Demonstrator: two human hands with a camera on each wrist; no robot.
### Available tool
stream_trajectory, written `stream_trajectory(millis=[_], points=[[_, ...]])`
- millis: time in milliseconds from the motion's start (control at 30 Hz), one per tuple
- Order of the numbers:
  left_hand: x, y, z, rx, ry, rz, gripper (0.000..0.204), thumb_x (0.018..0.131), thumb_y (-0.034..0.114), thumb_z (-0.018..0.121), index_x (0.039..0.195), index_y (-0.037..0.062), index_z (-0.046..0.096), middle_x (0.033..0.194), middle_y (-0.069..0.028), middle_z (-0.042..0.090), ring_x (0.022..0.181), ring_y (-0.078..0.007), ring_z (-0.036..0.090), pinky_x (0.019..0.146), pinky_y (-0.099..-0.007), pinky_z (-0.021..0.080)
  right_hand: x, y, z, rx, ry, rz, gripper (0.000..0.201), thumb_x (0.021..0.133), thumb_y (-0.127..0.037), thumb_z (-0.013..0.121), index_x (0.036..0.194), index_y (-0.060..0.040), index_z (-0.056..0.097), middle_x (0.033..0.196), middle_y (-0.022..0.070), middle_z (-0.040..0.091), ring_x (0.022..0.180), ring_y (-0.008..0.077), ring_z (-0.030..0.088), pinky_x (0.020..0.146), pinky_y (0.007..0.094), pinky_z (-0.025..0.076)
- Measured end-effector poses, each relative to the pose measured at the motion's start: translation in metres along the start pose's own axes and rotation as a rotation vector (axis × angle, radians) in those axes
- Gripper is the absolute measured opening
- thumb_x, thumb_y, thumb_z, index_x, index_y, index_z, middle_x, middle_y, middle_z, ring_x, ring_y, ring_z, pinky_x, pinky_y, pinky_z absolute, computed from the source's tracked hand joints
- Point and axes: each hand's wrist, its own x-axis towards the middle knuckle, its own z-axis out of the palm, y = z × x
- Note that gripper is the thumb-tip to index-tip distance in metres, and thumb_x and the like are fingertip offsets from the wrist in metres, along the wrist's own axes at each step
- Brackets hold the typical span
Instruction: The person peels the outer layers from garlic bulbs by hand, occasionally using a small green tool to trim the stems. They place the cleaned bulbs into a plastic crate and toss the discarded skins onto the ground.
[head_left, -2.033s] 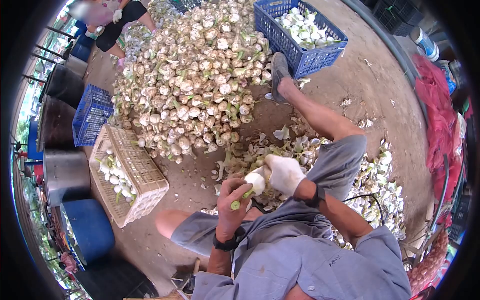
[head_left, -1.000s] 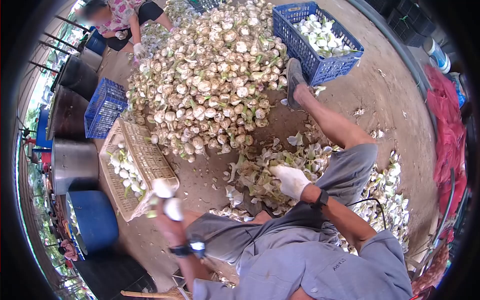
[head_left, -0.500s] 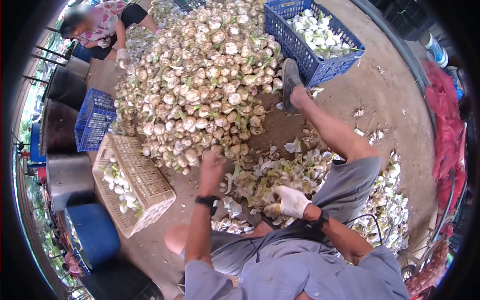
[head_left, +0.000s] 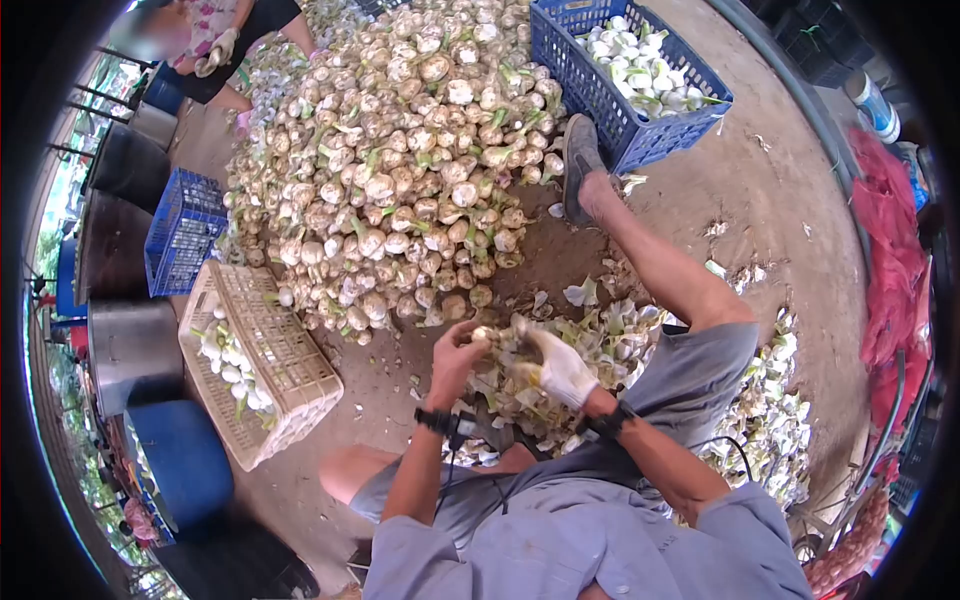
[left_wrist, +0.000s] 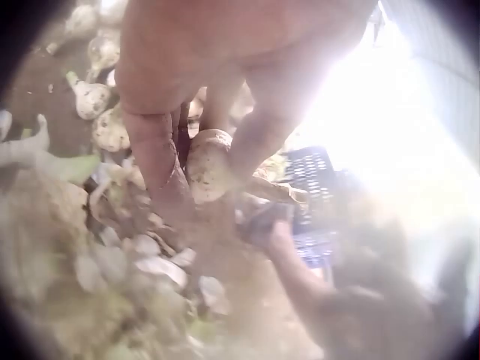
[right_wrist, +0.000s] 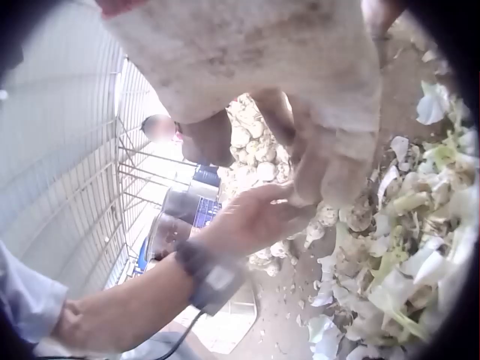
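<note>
My bare left hand (head_left: 455, 358) pinches a garlic bulb (left_wrist: 210, 166) between thumb and fingers, in front of my body. Its skin is pale and dirt-stained, and a short stalk sticks out to one side in the left wrist view. Facing it from the right, my right hand (head_left: 562, 368) wears a soiled white glove. Thumb and fingers of that glove are spread apart and loosely bent, with a gap between them and no item showing inside. Below both hands lies a heap of stripped garlic leaves and skins (head_left: 600, 345).
A big pile of unpeeled garlic (head_left: 400, 170) rises ahead. At left a tilted beige crate (head_left: 300, 345) holds clean white bulbs; a blue crate (head_left: 625, 135) at upper right holds more. A second person (head_left: 200, 45) sits beyond the pile. A blue barrel (head_left: 185, 465) stands left.
My left hand has swung a peeled white bulb over to the beige crate, reached the pile's near edge, and come back with an unpeeled bulb. The gloved hand has risen toward it.
</note>
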Motion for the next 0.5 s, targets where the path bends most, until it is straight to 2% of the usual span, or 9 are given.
stream_trajectory(millis=[33,67,100,167,200,233,300,400,500], points=[[-0.025,0.004,0.006,-0.034,-0.051,0.005,0.052,0.084,0.003,0.071,0.132,-0.0045,0.055,0.112,-0.0109,0.064,0.098,-0.0180,0.066,0.086,-0.0313,0.059,0.007,0.001,0.011,-0.054,0.097,-0.146,0.065,0.084,-0.038,0.080,0.128,0.0041,0.058,0.107,0.0173,0.068,0.089,0.0189,0.067,0.077,0.0308,0.054],[-0.053,0.015,0.015,-0.035,-0.042,0.005,0.052,0.084,0.003,0.071,0.132,-0.0045,0.055,0.112,-0.0109,0.064,0.098,-0.0180,0.066,0.086,-0.0313,0.059,0.005,-0.021,0.010,0.196,0.028,0.028,0.058,0.086,-0.043,0.077,0.117,0.0057,0.064,0.104,0.0207,0.070,0.096,0.0272,0.068,0.087,0.0361,0.052],[-0.080,0.026,0.025,-0.072,-0.028,0.104,0.053,0.084,0.001,0.071,0.134,-0.0040,0.053,0.116,-0.0114,0.062,0.102,-0.0185,0.065,0.087,-0.0317,0.058,0.002,-0.033,0.008,0.200,0.021,0.023,0.058,0.086,-0.043,0.077,0.117,0.0057,0.064,0.104,0.0207,0.070,0.096,0.0272,0.068,0.087,0.0361,0.052],[-0.108,0.020,0.033,-0.109,-0.006,0.212,0.055,0.084,-0.001,0.071,0.136,-0.0035,0.052,0.121,-0.0119,0.060,0.106,-0.0190,0.064,0.088,-0.0321,0.057,-0.003,-0.049,0.008,0.406,-0.048,0.183,0.047,0.089,-0.035,0.076,0.111,0.0059,0.066,0.094,0.0148,0.071,0.086,0.0181,0.067,0.079,0.0318,0.053],[-0.117,0.012,0.036,-0.001,0.072,0.315,0.056,0.085,0.000,0.072,0.137,-0.0029,0.051,0.125,-0.0119,0.059,0.110,-0.0195,0.062,0.093,-0.0329,0.054,-0.004,-0.029,0.019,0.429,-0.043,0.147,0.037,0.091,-0.030,0.075,0.107,0.0024,0.068,0.089,0.0075,0.071,0.081,0.0107,0.063,0.074,0.0282,0.053],[-0.123,0.007,0.038,0.106,0.146,0.417,0.057,0.086,0.002,0.073,0.138,-0.0023,0.049,0.129,-0.0119,0.057,0.115,-0.0200,0.060,0.098,-0.0337,0.052,-0.008,-0.027,0.025,0.427,-0.044,0.140,0.037,0.091,-0.030,0.075,0.107,0.0024,0.068,0.089,0.0075,0.071,0.081,0.0107,0.063,0.074,0.0282,0.053],[-0.134,0.000,0.039,0.265,0.185,0.560,0.058,0.084,-0.004,0.072,0.137,-0.0016,0.049,0.126,-0.0111,0.057,0.114,-0.0204,0.061,0.097,-0.0332,0.052,-0.017,-0.020,0.031,0.828,-0.080,0.270,0.033,0.093,-0.031,0.073,0.107,-0.0014,0.069,0.092,0.0044,0.071,0.083,0.0098,0.064,0.075,0.0281,0.054],[-0.147,-0.007,0.046,0.389,0.238,0.663,0.058,0.083,-0.008,0.073,0.136,-0.0011,0.050,0.124,-0.0100,0.058,0.114,-0.0201,0.061,0.097,-0.0327,0.052,-0.034,-0.028,0.025,0.761,-0.117,0.201,0.030,0.092,-0.030,0.075,0.106,-0.0040,0.068,0.096,0.0017,0.069,0.084,0.0085,0.063,0.073,0.0271,0.054],[-0.153,-0.016,0.049,0.059,0.198,0.597,0.058,0.082,-0.009,0.074,0.134,-0.0012,0.052,0.124,-0.0099,0.059,0.114,-0.0202,0.061,0.096,-0.0324,0.053,-0.047,-0.039,0.015,0.707,-0.175,0.203,0.033,0.092,-0.033,0.074,0.107,-0.0042,0.069,0.092,0.0011,0.069,0.082,0.0066,0.063,0.071,0.0256,0.053]])
